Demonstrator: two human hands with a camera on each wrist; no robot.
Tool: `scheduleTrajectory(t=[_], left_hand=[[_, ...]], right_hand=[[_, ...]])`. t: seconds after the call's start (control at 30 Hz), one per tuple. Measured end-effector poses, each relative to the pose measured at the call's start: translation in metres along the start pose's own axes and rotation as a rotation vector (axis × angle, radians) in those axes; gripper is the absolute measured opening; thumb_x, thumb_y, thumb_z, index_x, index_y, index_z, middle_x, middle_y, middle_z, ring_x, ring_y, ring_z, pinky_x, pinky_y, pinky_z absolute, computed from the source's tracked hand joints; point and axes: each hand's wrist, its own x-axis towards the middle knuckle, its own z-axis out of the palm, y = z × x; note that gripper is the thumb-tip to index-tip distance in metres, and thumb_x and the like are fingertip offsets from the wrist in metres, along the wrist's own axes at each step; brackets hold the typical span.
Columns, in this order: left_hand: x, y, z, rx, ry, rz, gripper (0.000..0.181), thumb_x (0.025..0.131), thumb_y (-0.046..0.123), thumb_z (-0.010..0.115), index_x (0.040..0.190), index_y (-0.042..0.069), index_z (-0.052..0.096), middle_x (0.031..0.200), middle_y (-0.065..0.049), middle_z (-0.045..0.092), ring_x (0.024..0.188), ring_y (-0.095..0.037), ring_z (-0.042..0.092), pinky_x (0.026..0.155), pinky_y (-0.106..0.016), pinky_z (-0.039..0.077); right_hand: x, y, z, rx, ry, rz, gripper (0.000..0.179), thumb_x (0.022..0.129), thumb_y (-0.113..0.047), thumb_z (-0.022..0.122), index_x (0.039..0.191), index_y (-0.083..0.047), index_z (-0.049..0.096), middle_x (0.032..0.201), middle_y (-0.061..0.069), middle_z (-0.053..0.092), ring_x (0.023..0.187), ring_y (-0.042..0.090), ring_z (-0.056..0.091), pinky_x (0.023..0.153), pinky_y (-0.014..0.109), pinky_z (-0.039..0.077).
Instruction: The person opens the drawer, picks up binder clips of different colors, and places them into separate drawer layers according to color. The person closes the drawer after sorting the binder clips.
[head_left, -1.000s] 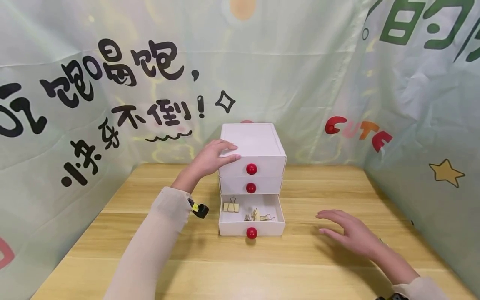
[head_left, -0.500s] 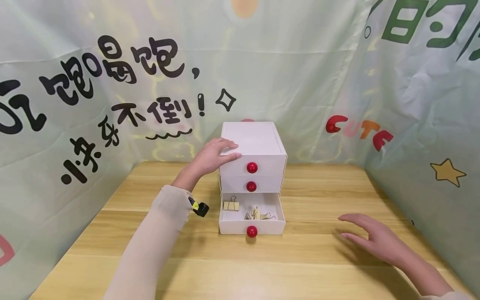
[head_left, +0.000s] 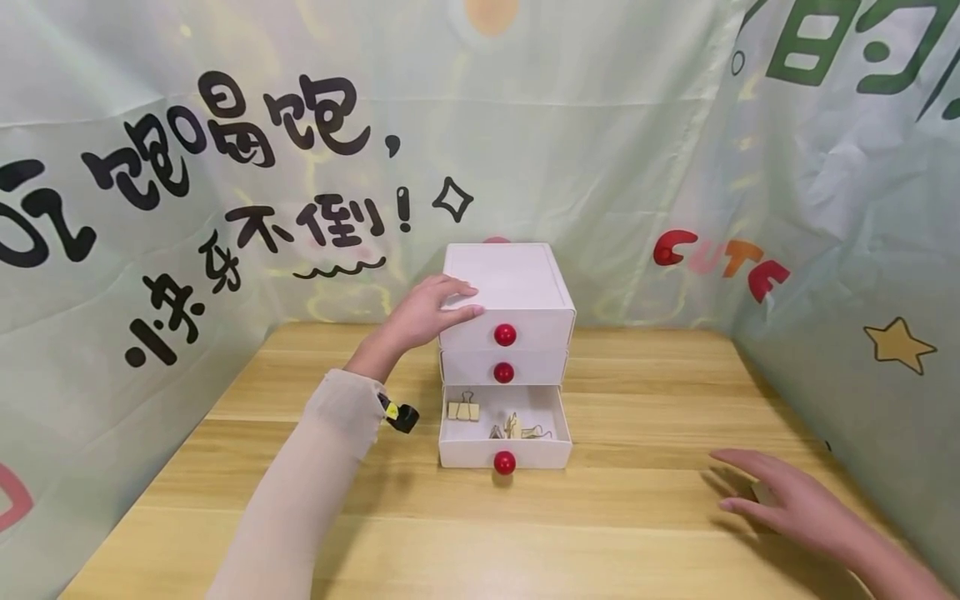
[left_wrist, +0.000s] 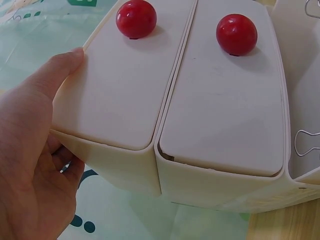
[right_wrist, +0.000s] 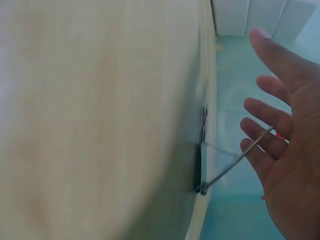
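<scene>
A white mini drawer unit point(head_left: 504, 279) with red knobs stands at the table's middle, its bottom drawer point(head_left: 551, 454) pulled out. Several pale binder clips point(head_left: 463, 411) lie inside that drawer. My left hand point(head_left: 422, 317) grips the unit's top left corner, thumb at the front edge. In the left wrist view, the left hand point(left_wrist: 37, 145) has its fingers partly hidden behind the corner. My right hand point(head_left: 802, 500) hovers low at the table's right, fingers spread and relaxed. Another binder clip point(head_left: 763, 493) lies just beyond its palm; the right wrist view shows that clip's wire handle point(right_wrist: 235, 162) overlapping the fingers.
The wooden table point(head_left: 615, 542) is bordered by a printed cloth backdrop point(head_left: 585, 150) behind and on both sides. The two upper drawers are closed, each with a red knob point(head_left: 505, 335).
My right hand has moved right and toward me, away from the drawer unit, and the clip near it has come into view. The left hand stays on the corner.
</scene>
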Motion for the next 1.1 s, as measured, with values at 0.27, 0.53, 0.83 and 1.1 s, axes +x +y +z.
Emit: scheduleTrajectory(t=[0.27,0.53,0.83,1.1], left_hand=[[-0.002,-0.001,0.001,-0.01,-0.006,-0.005,0.053,0.092,0.053,0.061,0.131,0.018,0.062,0.138,-0.004,0.054,0.135,-0.025,0.038,0.11,-0.048,0.031],[-0.002,-0.001,0.001,-0.003,-0.004,-0.007,0.053,0.092,0.052,0.061,0.132,0.017,0.062,0.138,-0.004,0.054,0.135,-0.025,0.038,0.111,-0.048,0.031],[-0.002,0.001,0.0,0.0,0.0,0.006,0.053,0.092,0.052,0.061,0.131,0.017,0.062,0.138,-0.004,0.054,0.134,-0.025,0.038,0.111,-0.047,0.031],[-0.001,0.002,0.0,-0.005,-0.002,0.002,0.053,0.092,0.051,0.062,0.132,0.016,0.062,0.138,-0.004,0.054,0.134,-0.025,0.038,0.111,-0.047,0.03]], right_hand=[[-0.015,0.013,-0.007,-0.045,-0.077,0.029,0.06,0.075,-0.04,0.083,0.127,-0.016,0.064,0.118,0.002,0.065,0.104,0.011,0.06,0.077,0.016,0.047],[-0.023,0.023,-0.012,-0.031,-0.184,0.06,0.064,0.073,-0.046,0.08,0.126,-0.015,0.063,0.118,0.003,0.065,0.102,0.002,0.059,0.071,0.024,0.052],[-0.02,0.026,-0.02,0.021,-0.316,0.24,0.066,0.078,-0.036,0.08,0.129,0.001,0.058,0.122,0.022,0.061,0.103,0.041,0.062,0.077,0.048,0.054],[-0.023,0.036,-0.019,0.016,-0.322,0.211,0.056,0.075,-0.032,0.082,0.119,-0.003,0.064,0.116,0.017,0.065,0.095,0.031,0.066,0.073,0.04,0.055]])
